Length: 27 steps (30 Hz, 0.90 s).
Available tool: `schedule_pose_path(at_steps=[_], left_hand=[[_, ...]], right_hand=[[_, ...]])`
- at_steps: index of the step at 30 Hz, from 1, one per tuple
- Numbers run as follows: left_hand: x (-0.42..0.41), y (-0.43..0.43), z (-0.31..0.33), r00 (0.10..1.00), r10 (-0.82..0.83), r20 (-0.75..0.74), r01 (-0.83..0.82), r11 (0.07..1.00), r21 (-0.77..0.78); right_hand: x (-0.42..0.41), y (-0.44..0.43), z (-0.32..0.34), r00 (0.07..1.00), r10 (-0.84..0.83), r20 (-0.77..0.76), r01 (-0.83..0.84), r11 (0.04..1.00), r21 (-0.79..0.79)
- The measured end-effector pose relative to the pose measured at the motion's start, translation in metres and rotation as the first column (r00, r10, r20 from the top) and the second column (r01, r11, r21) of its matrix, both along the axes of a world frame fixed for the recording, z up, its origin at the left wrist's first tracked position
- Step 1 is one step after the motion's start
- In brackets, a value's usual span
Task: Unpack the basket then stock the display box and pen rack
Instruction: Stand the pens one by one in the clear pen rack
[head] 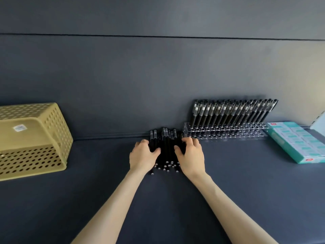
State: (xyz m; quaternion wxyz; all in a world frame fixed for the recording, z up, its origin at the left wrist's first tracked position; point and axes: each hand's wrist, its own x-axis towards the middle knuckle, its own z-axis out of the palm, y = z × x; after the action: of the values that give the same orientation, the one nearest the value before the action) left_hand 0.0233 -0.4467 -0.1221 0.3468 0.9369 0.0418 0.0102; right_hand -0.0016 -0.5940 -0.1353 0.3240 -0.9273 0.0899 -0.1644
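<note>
A pile of black pens (167, 152) lies on the dark table against the back wall. My left hand (143, 156) curls round the pile's left side, and my right hand (190, 155) curls round its right side. Just right of the pile stands a clear acrylic pen rack (226, 132); its back row holds several upright black pens (233, 110), its front holes show no pens. A yellow perforated basket (33, 140) lies on its side at the far left, its opening facing me. A teal display box (297, 141) with rows of small white-and-teal packs sits at the far right.
The dark table (158, 199) stretches toward me between my forearms. A dark wall panel (140, 76) closes the back. A pale object (319, 123) leans at the right edge behind the display box.
</note>
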Motion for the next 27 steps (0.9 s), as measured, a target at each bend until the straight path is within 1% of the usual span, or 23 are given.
schedule_pose_path(at_steps=[2, 5, 9, 11, 12, 14, 16, 19, 22, 25, 27], left_hand=[[0.005, 0.004, -0.001, 1.000, -0.019, -0.024, 0.019, 0.999, -0.030], [0.006, 0.007, -0.004, 1.000, -0.018, -0.014, 0.018, 0.998, -0.056], [0.004, 0.010, -0.005, 1.000, 0.006, 0.004, -0.006, 0.995, -0.105], [0.002, 0.011, -0.005, 1.000, -0.005, 0.025, 0.008, 0.993, -0.121], [-0.001, 0.010, -0.005, 0.999, -0.017, 0.047, 0.023, 0.990, -0.138], [-0.006, 0.012, -0.006, 0.997, -0.030, 0.073, 0.045, 0.974, -0.222], [-0.010, 0.014, -0.002, 0.998, -0.035, 0.060, 0.054, 0.936, -0.349], [-0.017, 0.009, 0.009, 0.992, -0.078, 0.101, 0.119, 0.851, -0.512], [-0.025, -0.010, 0.022, 0.979, -0.153, 0.134, 0.203, 0.769, -0.606], [-0.032, -0.036, 0.035, 0.967, -0.221, 0.124, 0.240, 0.638, -0.731], [-0.036, -0.057, 0.041, 0.956, -0.265, 0.122, 0.262, 0.600, -0.756]], right_hand=[[0.001, 0.000, -0.001, 1.000, -0.005, 0.015, 0.004, 0.998, 0.055], [0.001, -0.002, -0.002, 1.000, -0.002, 0.032, -0.003, 0.988, 0.154], [0.002, -0.004, -0.002, 0.997, -0.017, 0.072, 0.001, 0.975, 0.221], [0.002, -0.003, -0.003, 0.996, -0.011, 0.085, -0.012, 0.967, 0.256], [0.002, -0.003, -0.003, 0.995, -0.010, 0.098, -0.018, 0.959, 0.282], [0.001, -0.002, -0.001, 0.990, -0.020, 0.143, -0.032, 0.935, 0.352], [-0.002, -0.003, 0.002, 0.985, -0.012, 0.175, -0.065, 0.902, 0.427], [-0.006, -0.009, 0.010, 0.981, 0.049, 0.189, -0.139, 0.855, 0.499], [-0.009, -0.023, 0.025, 0.966, 0.093, 0.242, -0.214, 0.811, 0.544], [-0.015, -0.046, 0.040, 0.947, 0.133, 0.291, -0.285, 0.764, 0.579], [-0.020, -0.067, 0.047, 0.940, 0.145, 0.307, -0.310, 0.738, 0.599]])
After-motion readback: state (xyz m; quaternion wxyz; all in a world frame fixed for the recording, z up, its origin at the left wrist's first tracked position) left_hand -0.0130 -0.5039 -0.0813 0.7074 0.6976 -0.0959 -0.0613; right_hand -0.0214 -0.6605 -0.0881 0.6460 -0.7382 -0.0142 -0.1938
